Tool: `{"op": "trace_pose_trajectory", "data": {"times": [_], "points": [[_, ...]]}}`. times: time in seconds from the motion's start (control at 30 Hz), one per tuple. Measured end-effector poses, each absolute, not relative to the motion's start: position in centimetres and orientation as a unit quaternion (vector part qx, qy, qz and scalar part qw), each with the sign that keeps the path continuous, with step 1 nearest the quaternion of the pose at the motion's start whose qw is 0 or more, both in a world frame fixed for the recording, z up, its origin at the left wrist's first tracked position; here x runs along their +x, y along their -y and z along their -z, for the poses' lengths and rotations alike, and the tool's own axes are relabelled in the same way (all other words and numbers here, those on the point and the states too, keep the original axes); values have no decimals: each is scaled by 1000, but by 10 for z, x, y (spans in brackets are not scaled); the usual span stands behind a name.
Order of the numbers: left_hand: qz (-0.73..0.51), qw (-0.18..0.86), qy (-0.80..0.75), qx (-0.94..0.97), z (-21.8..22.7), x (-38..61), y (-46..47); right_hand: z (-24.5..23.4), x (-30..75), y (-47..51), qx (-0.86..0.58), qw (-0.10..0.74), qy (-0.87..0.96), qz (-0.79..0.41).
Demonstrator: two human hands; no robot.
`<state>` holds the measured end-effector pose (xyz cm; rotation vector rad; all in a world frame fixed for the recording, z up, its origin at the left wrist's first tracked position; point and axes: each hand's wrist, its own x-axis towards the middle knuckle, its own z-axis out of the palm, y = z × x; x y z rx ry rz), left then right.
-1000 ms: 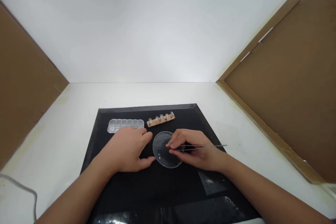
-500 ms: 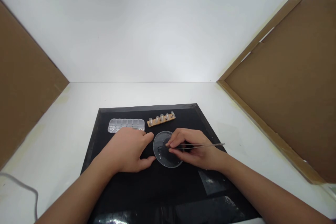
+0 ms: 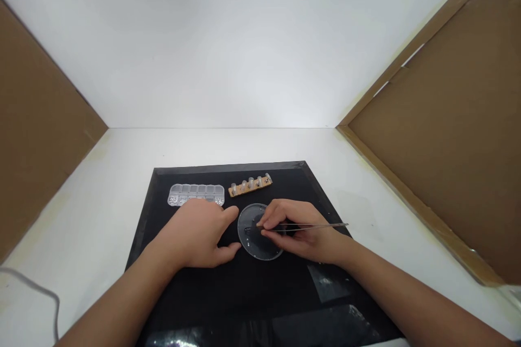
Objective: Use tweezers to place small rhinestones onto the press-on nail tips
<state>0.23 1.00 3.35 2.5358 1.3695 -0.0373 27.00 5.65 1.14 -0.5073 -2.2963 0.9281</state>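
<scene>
Pinched between the thumb and fingers of my right hand (image 3: pixel 299 227) is a pair of metal tweezers (image 3: pixel 325 225), its tail pointing right. The tips reach down over a round clear dish (image 3: pixel 260 254), where a small dark piece (image 3: pixel 248 230) and several tiny bits lie. Whether the tips grip anything is too small to tell. My left hand (image 3: pixel 201 233) rests on the black mat left of the dish, thumb and index finger apart, with nothing visible between them; its thumb is close to the rim.
Behind my left hand lies a clear compartment box (image 3: pixel 197 190) with small shiny pieces. Right of it is a cardboard strip (image 3: pixel 250 186) bearing several clear capsule-like parts. The black mat (image 3: pixel 244 293) lies on a white table between brown side panels (image 3: pixel 448 119). A grey cable (image 3: pixel 36 287) runs at left.
</scene>
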Motion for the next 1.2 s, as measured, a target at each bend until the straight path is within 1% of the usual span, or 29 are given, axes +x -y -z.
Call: {"op": "trace_pose_trajectory", "data": {"times": [0.7,1.2], "points": [[24,124,-469,874,-32,2,-11,-12,270,-57,-206,305,859,-355],[14,120,-463,878,-27,2,-12,-15,270,-65,-246,425,802,-339]]}}
